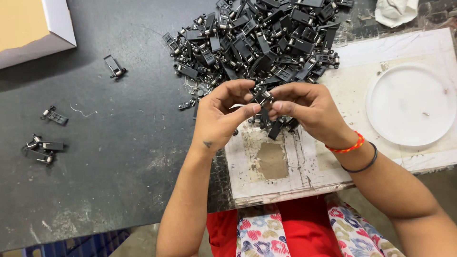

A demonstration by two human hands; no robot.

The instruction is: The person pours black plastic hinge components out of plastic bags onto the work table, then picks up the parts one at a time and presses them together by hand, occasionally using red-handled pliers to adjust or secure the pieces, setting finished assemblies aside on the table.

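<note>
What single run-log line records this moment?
left hand: pinching small black part | right hand: pinching same part | parts pile: behind hands

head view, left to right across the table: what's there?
Cardboard box corner → small cluster of black clips → lone black clip → left hand → black clip pinched between both hands → right hand → white round lid.

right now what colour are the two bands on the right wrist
One band is red-orange, the other band plain black; the head view shows both on the right hand's wrist.
</note>
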